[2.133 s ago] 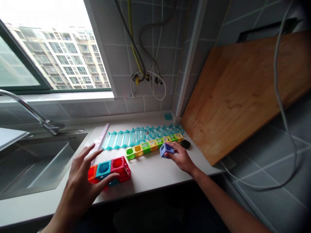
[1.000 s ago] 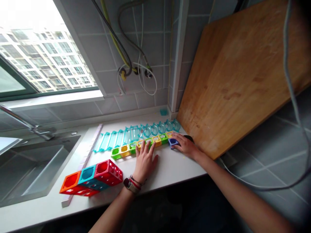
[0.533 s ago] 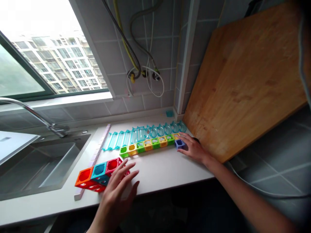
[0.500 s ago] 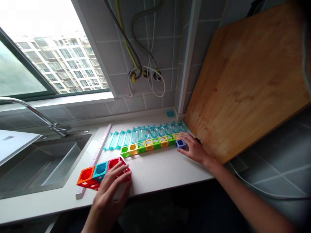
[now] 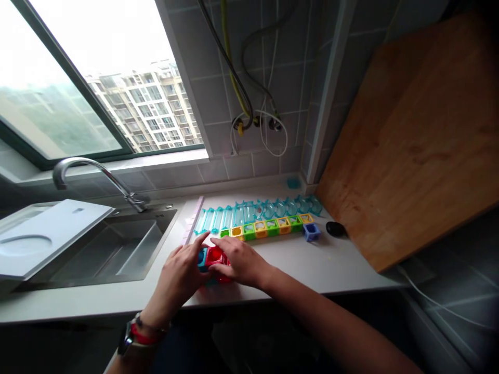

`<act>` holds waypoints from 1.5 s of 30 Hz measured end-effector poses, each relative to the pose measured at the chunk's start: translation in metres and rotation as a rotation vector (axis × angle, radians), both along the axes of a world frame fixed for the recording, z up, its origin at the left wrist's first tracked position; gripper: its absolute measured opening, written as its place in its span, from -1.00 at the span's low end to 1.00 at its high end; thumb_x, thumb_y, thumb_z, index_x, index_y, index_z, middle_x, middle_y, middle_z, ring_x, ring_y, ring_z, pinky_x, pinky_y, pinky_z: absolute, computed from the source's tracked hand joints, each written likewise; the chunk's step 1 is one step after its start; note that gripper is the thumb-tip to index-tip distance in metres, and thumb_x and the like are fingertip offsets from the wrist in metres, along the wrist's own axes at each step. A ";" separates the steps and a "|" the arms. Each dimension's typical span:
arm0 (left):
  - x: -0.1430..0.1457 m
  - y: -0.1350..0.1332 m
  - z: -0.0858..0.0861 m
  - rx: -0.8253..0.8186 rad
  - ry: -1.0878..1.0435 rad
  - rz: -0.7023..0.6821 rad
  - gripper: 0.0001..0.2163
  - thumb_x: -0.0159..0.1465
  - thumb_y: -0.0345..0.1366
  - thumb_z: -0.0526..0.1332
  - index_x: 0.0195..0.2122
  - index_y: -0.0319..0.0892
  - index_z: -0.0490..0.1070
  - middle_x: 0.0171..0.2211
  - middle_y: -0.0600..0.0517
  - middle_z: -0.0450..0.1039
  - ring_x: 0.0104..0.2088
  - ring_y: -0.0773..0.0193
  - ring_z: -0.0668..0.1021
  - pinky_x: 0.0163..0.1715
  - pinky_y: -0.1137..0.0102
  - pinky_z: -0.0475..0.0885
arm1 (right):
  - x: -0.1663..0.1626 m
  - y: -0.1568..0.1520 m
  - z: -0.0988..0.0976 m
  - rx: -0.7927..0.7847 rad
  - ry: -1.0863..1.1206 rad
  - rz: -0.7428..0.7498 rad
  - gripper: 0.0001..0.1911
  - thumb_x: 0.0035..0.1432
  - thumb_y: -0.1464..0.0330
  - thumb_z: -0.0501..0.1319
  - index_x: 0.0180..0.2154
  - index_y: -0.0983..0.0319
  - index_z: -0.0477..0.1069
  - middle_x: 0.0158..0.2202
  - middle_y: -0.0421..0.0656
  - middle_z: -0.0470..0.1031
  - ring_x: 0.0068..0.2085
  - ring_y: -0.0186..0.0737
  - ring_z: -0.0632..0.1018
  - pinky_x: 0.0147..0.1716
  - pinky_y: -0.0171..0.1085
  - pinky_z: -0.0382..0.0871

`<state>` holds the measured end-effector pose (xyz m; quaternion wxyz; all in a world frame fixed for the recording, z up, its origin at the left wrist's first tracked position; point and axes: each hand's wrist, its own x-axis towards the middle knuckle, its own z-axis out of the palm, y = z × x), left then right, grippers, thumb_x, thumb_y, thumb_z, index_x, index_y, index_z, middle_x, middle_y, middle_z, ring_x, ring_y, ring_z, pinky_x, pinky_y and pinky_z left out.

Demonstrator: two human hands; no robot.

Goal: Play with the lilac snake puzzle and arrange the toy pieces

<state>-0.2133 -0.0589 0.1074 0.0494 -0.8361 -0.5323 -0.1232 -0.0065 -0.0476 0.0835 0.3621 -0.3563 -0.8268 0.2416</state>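
Both of my hands are on the big cube blocks (image 5: pixel 213 258) at the counter's front; only red and teal parts show between them. My left hand (image 5: pixel 180 274) covers their left side, fingers curled on them. My right hand (image 5: pixel 240 262) grips the red cube from the right. Behind them lies a row of small green, orange and yellow cubes (image 5: pixel 268 227), with a small blue cube (image 5: pixel 311 231) at its right end. A line of clear teal track pieces (image 5: pixel 257 210) runs behind that row.
A steel sink (image 5: pixel 113 248) with a tap (image 5: pixel 97 174) and a white board (image 5: pixel 42 234) sits to the left. A large wooden cutting board (image 5: pixel 409 135) leans on the right wall, a small black object (image 5: pixel 335 228) in front of it. Hoses hang on the tiled wall.
My right hand left the small blue cube at the row's end and came over to the big cubes. My left hand closed on them too. The view swung left.
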 end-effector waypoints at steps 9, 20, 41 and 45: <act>0.019 0.010 -0.001 -0.079 0.025 -0.090 -0.48 0.28 0.09 0.32 0.16 -0.04 0.37 -0.11 -0.06 0.63 -0.08 -0.03 0.64 -0.08 0.16 0.42 | 0.038 -0.005 -0.031 -0.295 0.479 0.049 -0.44 0.23 0.22 0.39 0.24 0.10 0.41 0.11 -0.04 0.40 0.07 -0.08 0.54 -0.05 -0.14 0.61; 0.018 0.012 -0.004 -0.053 0.083 -0.140 -0.58 0.24 -0.02 0.38 0.09 0.03 0.49 0.01 0.00 0.59 -0.03 -0.04 0.59 -0.07 0.16 0.35 | 0.163 -0.005 -0.051 0.000 -0.028 -0.403 -0.55 0.18 0.37 0.38 0.12 0.15 0.50 0.07 -0.02 0.56 0.14 0.06 0.50 0.21 0.13 0.35; 0.087 0.026 0.004 -0.161 -0.125 -0.394 -0.09 0.12 -0.28 0.48 0.43 0.04 0.03 0.26 -0.18 0.33 0.15 -0.09 0.50 0.07 0.12 0.45 | 0.124 -0.021 -0.012 0.017 0.016 -0.152 -0.47 0.26 0.10 0.34 0.19 0.15 0.38 0.13 0.01 0.48 0.19 0.04 0.49 0.21 0.05 0.39; 0.081 0.031 0.010 -0.140 -0.085 -0.412 0.02 0.14 -0.22 0.47 0.49 0.02 -0.17 0.22 -0.20 0.38 0.16 -0.13 0.50 0.11 0.07 0.41 | 0.080 -0.015 0.008 0.009 -0.026 -0.129 -0.39 0.13 0.04 0.43 0.11 0.20 0.44 0.03 0.03 0.52 0.09 0.10 0.53 0.12 0.06 0.44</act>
